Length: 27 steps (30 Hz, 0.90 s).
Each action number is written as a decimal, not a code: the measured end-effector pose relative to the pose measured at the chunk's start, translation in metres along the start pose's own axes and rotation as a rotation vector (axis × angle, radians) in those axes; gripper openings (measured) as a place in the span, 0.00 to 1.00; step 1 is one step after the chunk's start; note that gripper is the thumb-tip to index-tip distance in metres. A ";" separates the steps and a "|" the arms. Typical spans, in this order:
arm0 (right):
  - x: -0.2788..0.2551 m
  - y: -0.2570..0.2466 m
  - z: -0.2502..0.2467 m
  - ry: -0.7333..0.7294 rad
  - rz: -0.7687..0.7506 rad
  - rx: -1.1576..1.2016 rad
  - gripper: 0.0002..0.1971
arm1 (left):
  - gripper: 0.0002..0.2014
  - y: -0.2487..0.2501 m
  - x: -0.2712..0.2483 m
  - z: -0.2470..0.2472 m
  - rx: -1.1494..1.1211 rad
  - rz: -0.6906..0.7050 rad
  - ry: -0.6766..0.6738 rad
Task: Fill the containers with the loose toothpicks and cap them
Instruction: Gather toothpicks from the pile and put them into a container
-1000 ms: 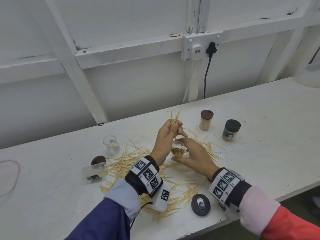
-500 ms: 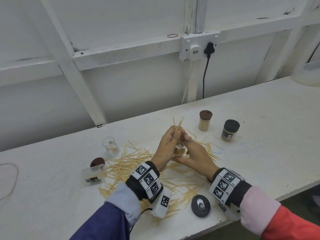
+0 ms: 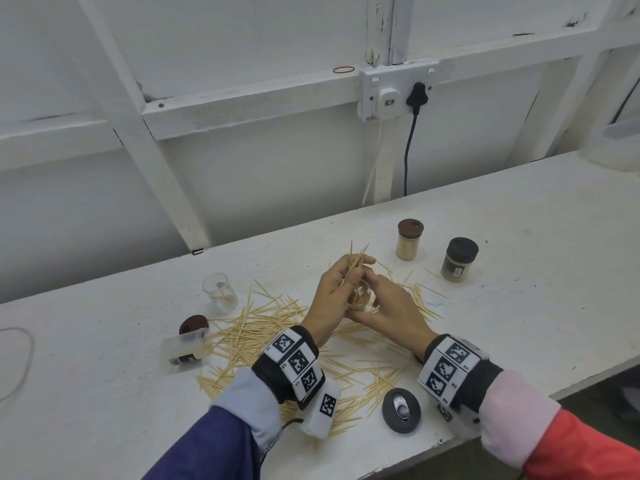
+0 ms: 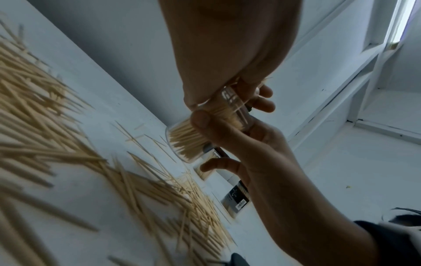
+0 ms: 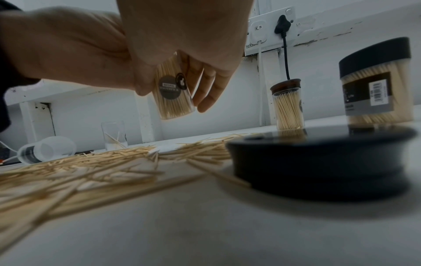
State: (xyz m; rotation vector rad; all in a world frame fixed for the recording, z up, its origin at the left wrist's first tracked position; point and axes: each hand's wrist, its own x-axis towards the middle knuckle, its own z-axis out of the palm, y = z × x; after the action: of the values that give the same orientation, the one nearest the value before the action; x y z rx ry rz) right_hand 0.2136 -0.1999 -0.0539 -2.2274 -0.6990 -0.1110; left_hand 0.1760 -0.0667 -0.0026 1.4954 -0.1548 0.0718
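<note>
A small clear jar [image 3: 360,299] partly filled with toothpicks is held tilted above the table in my right hand [image 3: 388,303], thumb and fingers curled round it. The same jar [image 5: 174,100] shows a dark round label in the right wrist view. My left hand [image 3: 346,275] pinches a bundle of toothpicks [image 3: 356,263] at the jar's mouth, their tips sticking up past the fingers. In the left wrist view the jar [image 4: 184,142] sits between both hands, and its mouth is hidden. Several loose toothpicks [image 3: 263,323] lie scattered on the white table.
An empty clear jar [image 3: 220,292] stands at the left, with a container lying on its side [image 3: 185,348] and a brown cap [image 3: 193,323] nearby. A black lid [image 3: 401,410] lies near the front edge. Two capped jars, one brown-topped [image 3: 409,240] and one black-topped [image 3: 459,259], stand at the right.
The two hands have come together. The left hand has brought its toothpick bundle down to the jar's mouth, and the right hand has lifted and tilted the jar towards it.
</note>
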 end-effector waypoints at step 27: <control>0.002 0.009 -0.002 0.016 0.058 0.034 0.27 | 0.15 -0.016 0.001 -0.004 0.104 -0.075 -0.068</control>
State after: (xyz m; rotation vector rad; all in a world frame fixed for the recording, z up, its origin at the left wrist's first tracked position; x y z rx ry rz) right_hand 0.2202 -0.2051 -0.0576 -2.2104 -0.6223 -0.0871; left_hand 0.1791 -0.0644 -0.0185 1.6063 -0.1513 -0.0315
